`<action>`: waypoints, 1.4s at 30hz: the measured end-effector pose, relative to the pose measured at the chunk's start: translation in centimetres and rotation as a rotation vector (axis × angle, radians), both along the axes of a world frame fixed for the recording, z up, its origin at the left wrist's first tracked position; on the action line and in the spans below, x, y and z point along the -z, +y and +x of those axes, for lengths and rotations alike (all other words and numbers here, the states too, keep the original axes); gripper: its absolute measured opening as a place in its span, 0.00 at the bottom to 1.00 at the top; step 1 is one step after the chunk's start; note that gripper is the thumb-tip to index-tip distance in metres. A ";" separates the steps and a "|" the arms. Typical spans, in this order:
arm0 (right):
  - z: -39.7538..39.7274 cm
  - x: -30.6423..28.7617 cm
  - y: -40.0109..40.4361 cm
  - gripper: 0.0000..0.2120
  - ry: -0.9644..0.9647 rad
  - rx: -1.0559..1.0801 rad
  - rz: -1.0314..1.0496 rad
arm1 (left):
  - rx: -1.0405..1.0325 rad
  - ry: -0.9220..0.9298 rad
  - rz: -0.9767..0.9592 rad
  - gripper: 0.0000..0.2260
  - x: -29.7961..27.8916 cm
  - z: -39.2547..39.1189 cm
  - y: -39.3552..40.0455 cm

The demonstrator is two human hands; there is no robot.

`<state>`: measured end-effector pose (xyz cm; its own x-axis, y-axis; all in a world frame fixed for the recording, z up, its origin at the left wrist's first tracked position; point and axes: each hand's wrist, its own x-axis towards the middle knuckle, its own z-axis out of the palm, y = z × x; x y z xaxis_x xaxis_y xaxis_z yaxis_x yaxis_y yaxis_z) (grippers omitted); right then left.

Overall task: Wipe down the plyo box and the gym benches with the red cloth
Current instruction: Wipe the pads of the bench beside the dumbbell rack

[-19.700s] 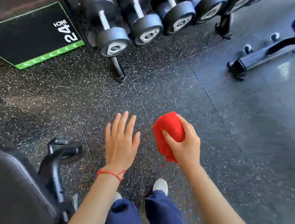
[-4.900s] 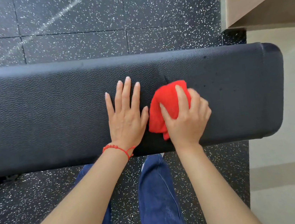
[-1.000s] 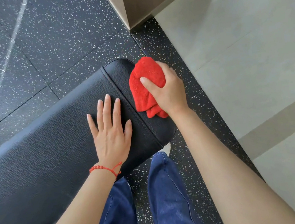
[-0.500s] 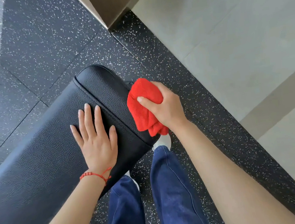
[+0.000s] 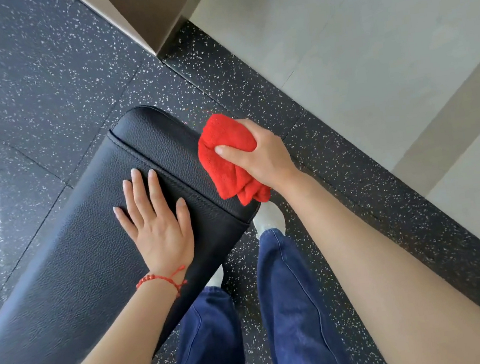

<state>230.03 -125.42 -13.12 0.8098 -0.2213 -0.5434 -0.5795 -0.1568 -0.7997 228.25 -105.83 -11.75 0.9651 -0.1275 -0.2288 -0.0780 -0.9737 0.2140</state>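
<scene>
On inspection I found the right hand (image 5: 263, 157) clamped round the bunched red cloth (image 5: 227, 159), thumb across the front of it and fingers curled behind. The cloth was at the end face of the black padded bench (image 5: 72, 278), just past the stitched seam, its lower folds hanging over the near corner. I could not tell whether it pressed firmly on the end face or only brushed it.

The left hand (image 5: 156, 225) lay flat on the bench top beside the seam, fingers straight and slightly spread, holding nothing. I judged it to be bracing the pad. A red bracelet (image 5: 161, 279) sat on that wrist.

As to progress, I judged the wipe to have reached the very end of this bench, which suggests the pad is nearly finished. No streaks or residue were visible on the leather grain to confirm coverage. The plyo box and any other benches were out of view, so their condition could not be recorded and must be counted as unverified. The speckled rubber floor (image 5: 39, 85) surrounded the bench; pale tiling (image 5: 367, 45) lay beyond.
</scene>
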 end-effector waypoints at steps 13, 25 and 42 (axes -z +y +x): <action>-13.4 -0.6 9.2 0.24 -0.001 0.729 -0.132 | 0.120 0.048 -0.113 0.27 -0.5 -0.2 2.3; -16.7 -0.2 21.1 0.25 0.029 0.989 -0.038 | 0.399 0.096 -0.104 0.28 -1.6 -5.8 11.1; -15.5 1.0 21.7 0.22 -0.068 1.193 0.046 | 0.495 -0.024 -0.057 0.28 0.8 -7.0 13.7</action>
